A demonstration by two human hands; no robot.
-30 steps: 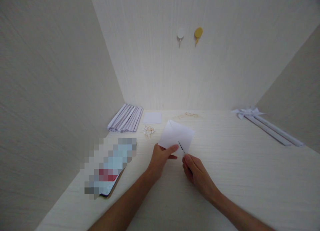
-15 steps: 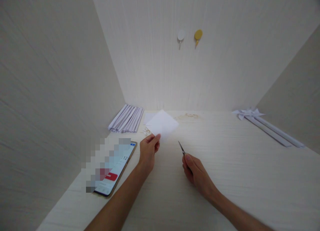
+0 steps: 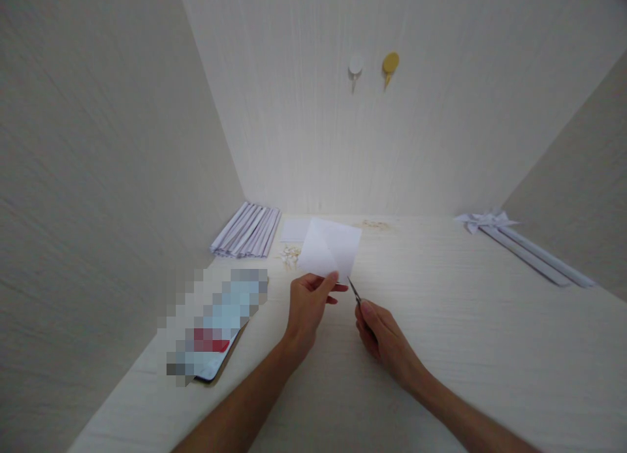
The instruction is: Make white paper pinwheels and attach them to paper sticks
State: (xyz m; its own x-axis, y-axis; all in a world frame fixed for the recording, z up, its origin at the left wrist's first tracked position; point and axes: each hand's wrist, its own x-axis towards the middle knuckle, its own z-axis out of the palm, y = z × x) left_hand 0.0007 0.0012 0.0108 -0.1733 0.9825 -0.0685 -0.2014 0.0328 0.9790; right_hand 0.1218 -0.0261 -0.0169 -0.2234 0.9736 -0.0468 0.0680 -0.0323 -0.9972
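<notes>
My left hand (image 3: 311, 303) pinches the lower edge of a white square of paper (image 3: 330, 247), thumb on top and fingers beneath. A faint diagonal crease crosses the sheet, which is raised above the table. In my right hand (image 3: 382, 335) is a pair of small dark scissors (image 3: 354, 290), their thin blades pointing up and left. The handles are hidden inside my closed fingers. The blade tips are at the paper's lower right corner; whether they touch it I cannot tell.
Behind the sheet lies another white paper (image 3: 292, 230), with small scraps (image 3: 290, 256) nearby. Rolled paper sticks (image 3: 247, 231) are stacked at the back left, above a partly blurred phone (image 3: 220, 358). Two long paper strips (image 3: 536, 254) with a paper flower (image 3: 484, 220) lie right. Hooks (image 3: 390, 62) hang on the wall.
My left hand has moved right, bringing the paper close to the scissors. The sheet has turned from a diamond to a more upright square. My right hand has barely moved.
</notes>
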